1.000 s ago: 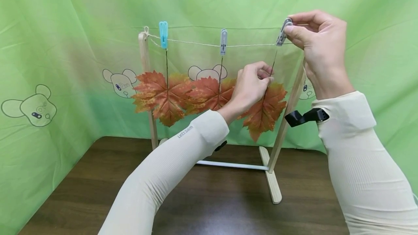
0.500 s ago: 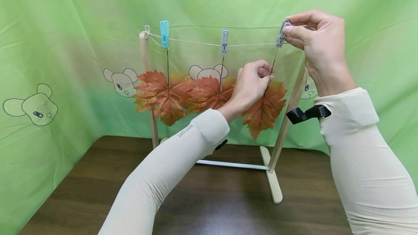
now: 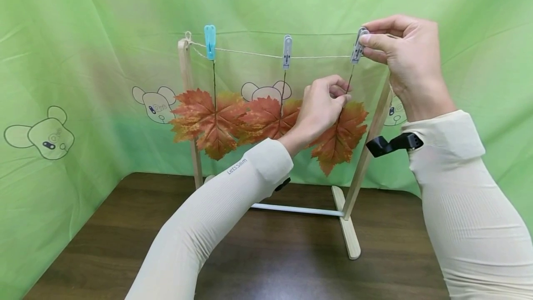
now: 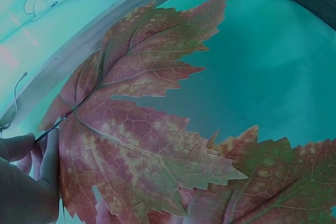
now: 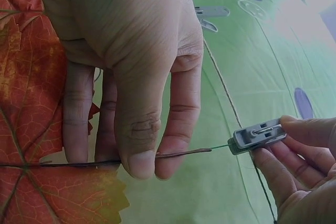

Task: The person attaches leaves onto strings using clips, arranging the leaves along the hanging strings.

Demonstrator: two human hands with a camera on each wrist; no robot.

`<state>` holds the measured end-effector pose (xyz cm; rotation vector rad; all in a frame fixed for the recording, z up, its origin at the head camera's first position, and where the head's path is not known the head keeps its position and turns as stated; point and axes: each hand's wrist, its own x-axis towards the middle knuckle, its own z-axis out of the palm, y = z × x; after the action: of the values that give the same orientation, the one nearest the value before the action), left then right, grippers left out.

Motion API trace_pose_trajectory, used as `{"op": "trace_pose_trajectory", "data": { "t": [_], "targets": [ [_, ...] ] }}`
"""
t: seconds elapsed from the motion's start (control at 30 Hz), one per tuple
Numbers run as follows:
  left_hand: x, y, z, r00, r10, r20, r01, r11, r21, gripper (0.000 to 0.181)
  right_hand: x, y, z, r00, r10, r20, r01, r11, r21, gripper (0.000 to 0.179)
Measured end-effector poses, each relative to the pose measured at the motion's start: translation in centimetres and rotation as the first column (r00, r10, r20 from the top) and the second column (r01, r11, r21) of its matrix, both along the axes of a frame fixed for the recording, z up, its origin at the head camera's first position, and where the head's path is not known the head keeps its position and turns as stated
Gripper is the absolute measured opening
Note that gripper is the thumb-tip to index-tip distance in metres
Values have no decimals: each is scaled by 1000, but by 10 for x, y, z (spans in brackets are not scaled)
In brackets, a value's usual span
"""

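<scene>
My right hand [image 3: 410,59] pinches a grey clothespin [image 3: 358,46] between thumb and fingers, at the right part of the string. In the right wrist view the clothespin [image 5: 258,136] overlaps the string, and the thin green tip of a leaf stem [image 5: 178,153] runs to its jaws. My left hand [image 3: 322,105] pinches that stem lower down, just above an orange-red maple leaf [image 3: 339,138]. The left wrist view shows this leaf [image 4: 131,145] close up, with the left fingers [image 4: 50,156] on its stem.
Two more maple leaves [image 3: 212,121] hang from the string [image 3: 245,53], one by a blue clothespin [image 3: 210,43], one by a grey one [image 3: 287,52]. A wooden frame [image 3: 366,156] with a white crossbar [image 3: 297,209] stands on the brown table [image 3: 266,258]. Green cloth [image 3: 104,82] hangs behind.
The right hand and its clothespin have lowered slightly and the clothespin stands a little more upright. The left hand keeps its hold on the stem, and the leaf has shifted slightly up.
</scene>
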<state>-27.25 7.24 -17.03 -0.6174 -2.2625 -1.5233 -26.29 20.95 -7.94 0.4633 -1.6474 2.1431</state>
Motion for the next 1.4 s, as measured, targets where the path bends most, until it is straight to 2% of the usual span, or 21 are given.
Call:
{"op": "trace_pose_trajectory", "data": {
  "t": [0.27,0.87,1.13,1.4],
  "targets": [
    [0,1,-2,1000,-6,-19,5,1000,-7,8,0,2,-1,1000,5,12,-5,1000,15,17],
    [1,2,2,1000,-1,-13,0,1000,-4,9,0,4,-2,999,41,8,-41,999,22,18],
    [1,1,2,1000,-5,-29,4,1000,-20,11,4,1,-3,999,-51,16,49,994,100,26],
    [0,-1,2,998,-6,-58,3,998,-64,15,16,-2,-16,983,-152,-101,167,974,153,35]
  ]
}}
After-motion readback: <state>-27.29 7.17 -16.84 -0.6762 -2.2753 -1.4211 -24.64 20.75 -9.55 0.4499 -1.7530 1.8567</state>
